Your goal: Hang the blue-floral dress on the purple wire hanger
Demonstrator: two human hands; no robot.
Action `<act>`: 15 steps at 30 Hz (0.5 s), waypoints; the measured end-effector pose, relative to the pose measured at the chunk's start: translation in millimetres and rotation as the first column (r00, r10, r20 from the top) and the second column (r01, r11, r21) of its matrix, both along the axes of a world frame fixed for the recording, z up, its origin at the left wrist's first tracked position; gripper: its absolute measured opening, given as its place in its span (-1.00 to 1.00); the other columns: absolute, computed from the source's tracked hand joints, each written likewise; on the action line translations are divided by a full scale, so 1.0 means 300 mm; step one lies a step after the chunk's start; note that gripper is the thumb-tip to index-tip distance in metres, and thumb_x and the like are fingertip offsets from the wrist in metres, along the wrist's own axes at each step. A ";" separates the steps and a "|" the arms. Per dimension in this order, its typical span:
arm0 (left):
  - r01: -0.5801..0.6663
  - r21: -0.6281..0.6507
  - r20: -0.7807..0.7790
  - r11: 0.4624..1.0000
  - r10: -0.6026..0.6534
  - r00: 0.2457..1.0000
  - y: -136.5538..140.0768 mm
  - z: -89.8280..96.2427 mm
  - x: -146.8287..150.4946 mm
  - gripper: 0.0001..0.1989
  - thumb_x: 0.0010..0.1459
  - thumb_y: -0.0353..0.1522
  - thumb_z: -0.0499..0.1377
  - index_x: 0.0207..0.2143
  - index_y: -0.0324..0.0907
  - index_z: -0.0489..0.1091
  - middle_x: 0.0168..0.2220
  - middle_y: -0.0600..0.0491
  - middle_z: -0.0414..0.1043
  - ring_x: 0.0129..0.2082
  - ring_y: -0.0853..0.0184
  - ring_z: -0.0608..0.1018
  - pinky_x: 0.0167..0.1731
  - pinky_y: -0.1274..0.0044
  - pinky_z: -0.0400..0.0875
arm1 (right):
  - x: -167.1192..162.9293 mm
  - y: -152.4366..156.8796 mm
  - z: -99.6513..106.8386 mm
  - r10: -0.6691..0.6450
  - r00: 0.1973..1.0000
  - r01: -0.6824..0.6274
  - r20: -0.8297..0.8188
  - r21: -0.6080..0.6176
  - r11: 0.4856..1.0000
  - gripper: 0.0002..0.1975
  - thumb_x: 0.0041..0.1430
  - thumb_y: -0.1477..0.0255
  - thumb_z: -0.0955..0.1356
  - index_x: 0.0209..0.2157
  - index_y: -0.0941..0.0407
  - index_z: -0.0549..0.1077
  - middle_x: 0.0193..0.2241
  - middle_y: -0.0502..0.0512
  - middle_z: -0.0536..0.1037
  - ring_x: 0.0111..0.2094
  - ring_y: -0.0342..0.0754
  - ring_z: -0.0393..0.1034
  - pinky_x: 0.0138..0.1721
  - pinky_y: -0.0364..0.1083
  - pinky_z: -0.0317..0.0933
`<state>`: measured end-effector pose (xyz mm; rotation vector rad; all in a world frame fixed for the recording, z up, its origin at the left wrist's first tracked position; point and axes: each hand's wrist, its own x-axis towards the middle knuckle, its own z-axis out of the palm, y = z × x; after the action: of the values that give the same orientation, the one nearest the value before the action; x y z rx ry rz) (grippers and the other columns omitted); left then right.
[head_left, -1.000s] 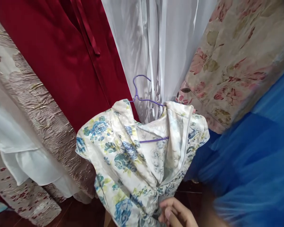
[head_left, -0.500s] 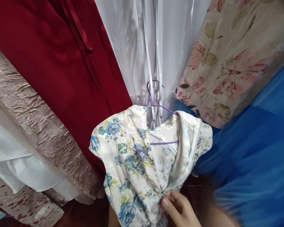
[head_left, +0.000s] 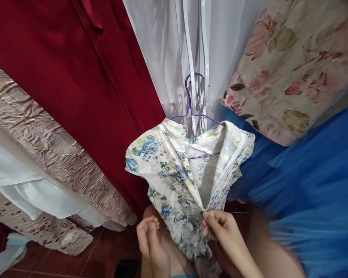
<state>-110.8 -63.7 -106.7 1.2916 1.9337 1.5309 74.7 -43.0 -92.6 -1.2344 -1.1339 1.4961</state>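
Note:
A white dress with blue and green flowers (head_left: 169,185) hangs on a purple wire hanger (head_left: 190,110). Its front is parted in a V, with a pale zipper edge down the right side. At the bottom of the V, my right hand (head_left: 224,227) pinches the zipper between thumb and fingers; the pull itself is hidden. My left hand (head_left: 152,241) is raised just left of the dress, palm inward, its fingers loosely bent and holding nothing. The dress's lower part drapes in front of my legs.
White straps (head_left: 204,50) hang around the hanger's hook. A red satin garment (head_left: 104,96) and a textured pink-beige one (head_left: 55,143) hang left. A pink floral cloth (head_left: 278,77) and blue fabric (head_left: 301,181) hang right. A dark object (head_left: 126,268) lies on the red tiled floor.
My left hand has come into view beside the dress. My right hand, still pinching the zipper, and the hanger appear higher in view. The dress's left side has shifted right.

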 end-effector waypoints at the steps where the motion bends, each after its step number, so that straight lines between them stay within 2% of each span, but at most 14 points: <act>1: 0.039 -0.002 -0.006 0.999 -0.039 0.999 -0.014 -0.012 0.015 -0.78 0.34 -0.20 0.01 -0.17 -0.11 0.36 -0.20 -0.01 0.47 -0.17 0.18 0.56 -0.17 0.35 0.50 | -0.004 -0.002 -0.002 -0.009 0.999 0.008 -0.044 -0.025 1.000 -0.50 0.18 0.00 0.37 -0.55 0.16 0.46 -0.69 0.05 0.50 -0.69 -0.17 0.16 -0.60 -0.15 -0.03; 3: 0.244 -0.044 -0.032 0.969 -0.246 0.969 -0.020 -0.024 0.070 -0.82 0.27 -0.26 0.08 -0.09 -0.04 0.33 -0.12 -0.03 0.48 -0.07 0.15 0.55 -0.06 0.35 0.48 | -0.015 -0.011 -0.003 -0.001 0.993 -0.006 -0.117 -0.062 0.998 -0.50 0.16 0.00 0.39 -0.54 0.18 0.48 -0.71 0.04 0.49 -0.73 -0.21 0.12 -0.63 -0.18 -0.09; 5: 0.452 -0.118 -0.028 0.884 -0.458 0.888 -0.003 -0.024 0.141 -0.78 0.21 -0.33 0.10 -0.07 -0.03 0.30 -0.14 -0.03 0.49 -0.12 0.18 0.55 -0.09 0.38 0.49 | -0.022 -0.020 0.007 0.021 0.986 -0.034 -0.168 -0.080 0.996 -0.50 0.16 0.01 0.39 -0.53 0.19 0.49 -0.72 0.04 0.49 -0.76 -0.24 0.08 -0.66 -0.20 -0.13; 6: 0.501 -0.138 -0.017 0.855 -0.507 0.862 0.010 -0.022 0.175 -0.83 0.21 -0.35 0.09 -0.13 -0.04 0.30 -0.22 -0.02 0.49 -0.20 0.19 0.55 -0.16 0.39 0.49 | -0.021 -0.021 0.018 0.027 0.983 -0.042 -0.183 -0.081 0.996 -0.50 0.15 0.01 0.40 -0.52 0.19 0.50 -0.72 0.04 0.49 -0.77 -0.25 0.06 -0.67 -0.20 -0.15; 8: 0.524 -0.131 -0.012 0.842 -0.530 0.848 0.038 -0.015 0.226 -0.97 0.23 -0.35 0.05 -0.31 -0.05 0.25 -0.38 0.02 0.43 -0.34 0.23 0.52 -0.28 0.42 0.46 | -0.007 -0.010 0.059 0.015 0.979 -0.029 -0.204 -0.069 0.997 -0.51 0.14 0.03 0.41 -0.51 0.20 0.52 -0.74 0.03 0.49 -0.78 -0.26 0.03 -0.68 -0.21 -0.18; 10: 0.550 -0.102 -0.055 0.829 -0.557 0.829 0.059 -0.001 0.246 -0.91 0.27 -0.36 0.01 -0.34 -0.06 0.24 -0.37 0.00 0.42 -0.32 0.24 0.51 -0.25 0.43 0.44 | 0.017 0.026 0.133 -0.011 0.973 0.001 -0.232 -0.042 0.999 -0.54 0.14 0.06 0.42 -0.48 0.22 0.55 -0.75 0.03 0.49 -0.78 -0.27 0.00 -0.69 -0.21 -0.21; 12: 0.591 -0.114 -0.134 0.799 -0.601 0.788 0.068 0.024 0.240 -0.89 0.27 -0.39 0.00 -0.31 -0.05 0.27 -0.31 -0.01 0.44 -0.25 0.23 0.52 -0.21 0.43 0.42 | 0.038 0.088 0.237 -0.035 0.962 0.039 -0.270 0.010 0.999 -0.58 0.15 0.11 0.43 -0.45 0.22 0.58 -0.74 0.02 0.49 -0.76 -0.27 -0.01 -0.68 -0.20 -0.22; 15: 0.621 -0.250 -0.282 0.743 -0.669 0.688 0.061 0.084 0.205 -0.86 0.24 -0.45 0.00 -0.36 -0.07 0.26 -0.30 -0.01 0.45 -0.27 0.21 0.52 -0.28 0.42 0.37 | 0.039 0.214 0.417 -0.026 0.960 0.072 -0.279 0.156 0.985 -0.65 0.11 0.18 0.46 -0.49 0.21 0.58 -0.71 0.00 0.50 -0.76 -0.29 -0.04 -0.69 -0.18 -0.14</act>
<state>-49.4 -45.4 -81.6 2.0141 1.4454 0.8251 86.3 21.2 32.6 -0.9018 -1.0100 1.4531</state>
